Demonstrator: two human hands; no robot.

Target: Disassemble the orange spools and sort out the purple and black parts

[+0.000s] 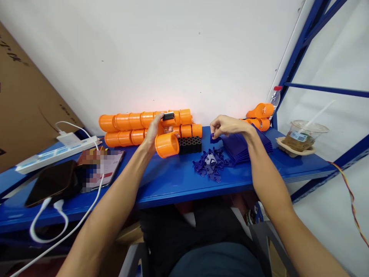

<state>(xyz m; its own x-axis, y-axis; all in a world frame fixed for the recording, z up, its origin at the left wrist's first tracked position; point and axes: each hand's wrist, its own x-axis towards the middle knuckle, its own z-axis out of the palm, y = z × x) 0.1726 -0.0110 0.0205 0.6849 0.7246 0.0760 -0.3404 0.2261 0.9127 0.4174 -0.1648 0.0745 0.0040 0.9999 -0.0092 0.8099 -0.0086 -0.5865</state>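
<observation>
My left hand [155, 132] is closed around an orange plastic part with a round cup-shaped end [167, 145]. A short black tube [168, 115] sticks out at the top of the same grip. My right hand [226, 125] is in a pinch, with a small dark blue piece [212, 135] at the fingertips. Just below it lies a loose pile of small, flat, dark blue plastic pieces [210, 159]. A stack of folded dark blue sheets [240, 148] is under my right wrist. Between the hands stands a block of upright black tubes [190, 145].
Two rows of orange cup-shaped parts [123, 122] lie along the wall, and more orange parts [261, 115] are at the right. A drink cup [300, 136] stands on the right, near a bottle [276, 97]. Phones [53, 181], cables and a power strip [54, 154] occupy the left.
</observation>
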